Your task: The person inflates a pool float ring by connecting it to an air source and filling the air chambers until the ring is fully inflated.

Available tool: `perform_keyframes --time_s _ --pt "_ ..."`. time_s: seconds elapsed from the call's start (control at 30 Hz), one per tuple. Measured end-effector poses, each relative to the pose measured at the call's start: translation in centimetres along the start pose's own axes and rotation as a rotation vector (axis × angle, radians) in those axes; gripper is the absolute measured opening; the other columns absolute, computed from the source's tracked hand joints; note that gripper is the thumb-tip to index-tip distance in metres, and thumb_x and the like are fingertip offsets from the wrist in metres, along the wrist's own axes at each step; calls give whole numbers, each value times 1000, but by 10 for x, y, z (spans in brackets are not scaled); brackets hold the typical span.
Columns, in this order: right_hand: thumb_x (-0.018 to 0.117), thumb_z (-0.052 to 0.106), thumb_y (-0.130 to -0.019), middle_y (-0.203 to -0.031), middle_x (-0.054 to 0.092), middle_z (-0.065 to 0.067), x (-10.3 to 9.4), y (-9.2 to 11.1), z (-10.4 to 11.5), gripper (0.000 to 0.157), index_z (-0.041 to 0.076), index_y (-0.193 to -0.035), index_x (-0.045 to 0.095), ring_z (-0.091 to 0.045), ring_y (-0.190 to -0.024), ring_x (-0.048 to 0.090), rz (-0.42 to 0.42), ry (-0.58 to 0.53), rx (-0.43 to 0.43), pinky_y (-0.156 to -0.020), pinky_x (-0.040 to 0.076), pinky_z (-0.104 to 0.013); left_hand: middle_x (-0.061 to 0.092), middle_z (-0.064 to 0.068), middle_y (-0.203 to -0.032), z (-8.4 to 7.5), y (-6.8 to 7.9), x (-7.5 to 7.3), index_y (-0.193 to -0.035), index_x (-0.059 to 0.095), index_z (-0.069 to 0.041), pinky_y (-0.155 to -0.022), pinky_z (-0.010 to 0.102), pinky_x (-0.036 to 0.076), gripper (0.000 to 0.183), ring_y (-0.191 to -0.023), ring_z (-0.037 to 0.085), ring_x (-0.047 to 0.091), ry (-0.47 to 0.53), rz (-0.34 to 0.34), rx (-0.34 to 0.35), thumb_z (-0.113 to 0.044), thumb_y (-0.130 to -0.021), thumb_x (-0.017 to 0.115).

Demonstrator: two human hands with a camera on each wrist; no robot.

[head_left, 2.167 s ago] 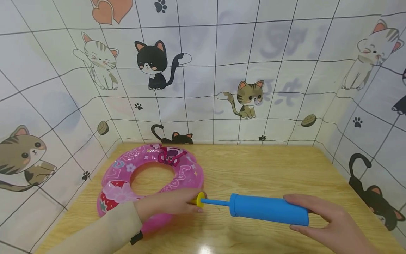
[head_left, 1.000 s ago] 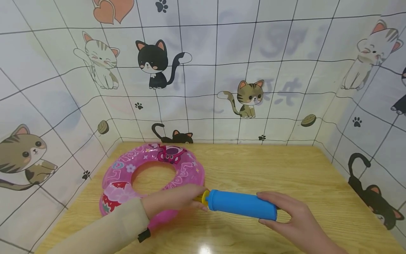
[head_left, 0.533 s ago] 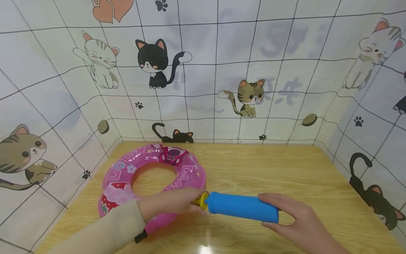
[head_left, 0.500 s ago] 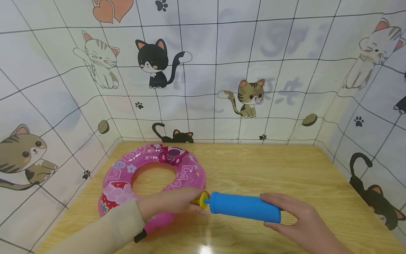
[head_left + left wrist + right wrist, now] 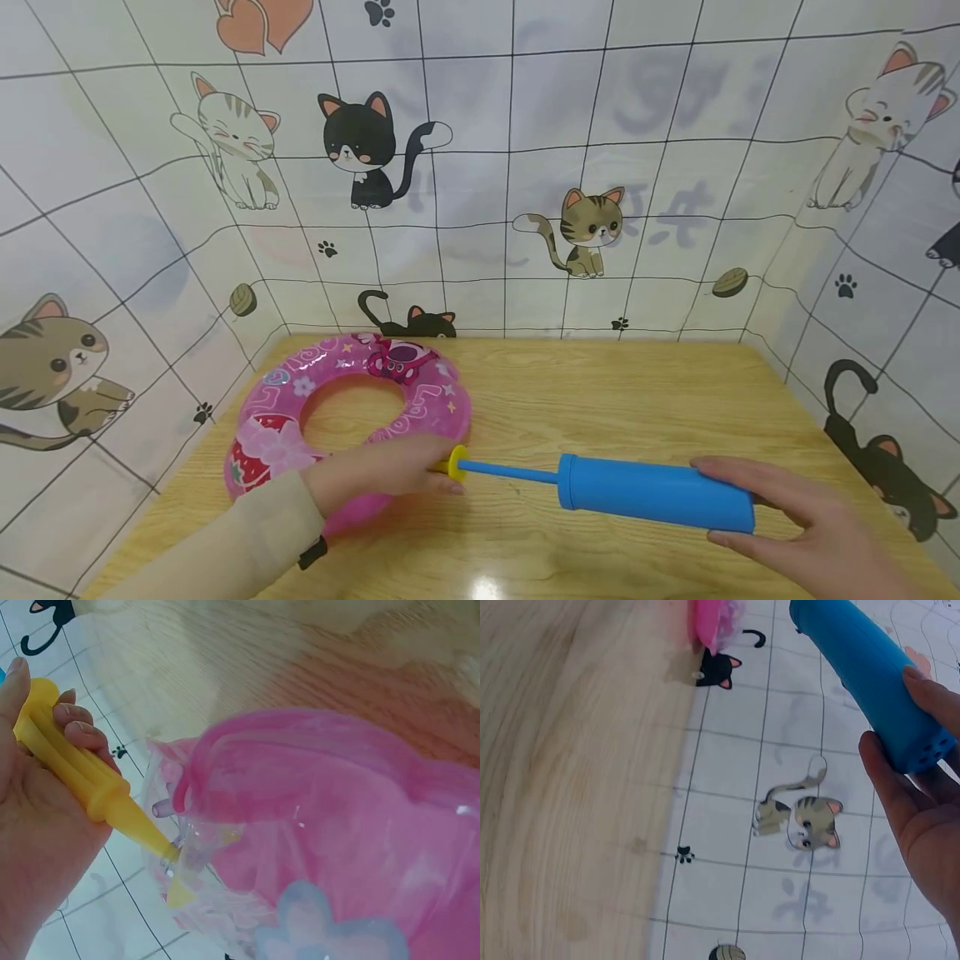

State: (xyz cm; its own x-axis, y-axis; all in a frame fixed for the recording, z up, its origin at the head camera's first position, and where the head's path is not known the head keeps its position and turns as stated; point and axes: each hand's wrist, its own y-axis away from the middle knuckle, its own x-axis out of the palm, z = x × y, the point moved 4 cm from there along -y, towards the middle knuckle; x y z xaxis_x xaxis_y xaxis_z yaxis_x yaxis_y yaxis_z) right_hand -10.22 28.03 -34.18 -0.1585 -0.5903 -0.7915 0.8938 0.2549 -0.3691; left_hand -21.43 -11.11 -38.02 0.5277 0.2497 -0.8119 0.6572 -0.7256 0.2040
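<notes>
My right hand grips the far right end of a blue hand pump, which lies sideways over the table. Its thin blue rod is drawn well out to the left. My left hand holds the pump's yellow nozzle end. In the left wrist view, the fingers curl round the yellow nozzle, and its tip sits at the clear valve of a pink swim ring. In the right wrist view, holes show in the end of the blue pump barrel.
The puffed-up swim ring lies on the left of the wooden table, partly under my left forearm. A black tab sticks out at its near edge. Cat-printed sheeting stands round the back and both sides.
Pushed in a second ago, the pump is now drawn out long: my right hand has moved right with the barrel. My left hand and the ring have shifted slightly left.
</notes>
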Motion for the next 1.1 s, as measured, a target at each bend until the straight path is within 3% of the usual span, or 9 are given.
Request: perform_keyframes --time_s 0.3,0.4,0.6,0.8,1.1 --pt "88 35 -66 -118 65 5 -6 1 4 67 30 -128 63 -25 -99 64 6 125 -3 -66 54 -29 45 -8 -72 2 1 -1 -93 52 -18 -65 23 41 21 -67 6 44 -4 -17 8 -33 -93 67" --pt "89 36 -64 -117 65 8 -1 -1 14 68 31 -127 63 -17 -100 64 -33 125 -37 -68 54 -29 45 -8 -72 -3 -2 1 -93 51 -18 -63 22 41 23 -66 6 44 -2 -22 7 -34 -93 67" --pt "92 25 -61 -119 64 10 12 -9 36 72 30 -127 64 1 -105 57 -117 23 -144 -76 51 -20 50 -7 -74 -16 -10 4 -96 53 -16 -63 21 44 28 -67 6 47 -8 -29 8 -34 -88 73" --pt "93 23 -61 -118 65 10 29 -18 47 70 30 -125 65 -6 -103 62 -125 -23 -161 -74 54 -28 56 -2 -81 -26 -18 6 -104 56 -12 -66 22 48 39 -71 7 50 2 -38 32 -33 -82 80" --pt "94 19 -60 -117 66 8 53 -25 58 70 29 -124 66 -19 -100 65 -141 -42 -175 -70 56 -30 55 -9 -87 -40 -27 13 -112 55 -10 -72 21 48 48 -79 9 55 -6 -46 23 -35 -80 81"
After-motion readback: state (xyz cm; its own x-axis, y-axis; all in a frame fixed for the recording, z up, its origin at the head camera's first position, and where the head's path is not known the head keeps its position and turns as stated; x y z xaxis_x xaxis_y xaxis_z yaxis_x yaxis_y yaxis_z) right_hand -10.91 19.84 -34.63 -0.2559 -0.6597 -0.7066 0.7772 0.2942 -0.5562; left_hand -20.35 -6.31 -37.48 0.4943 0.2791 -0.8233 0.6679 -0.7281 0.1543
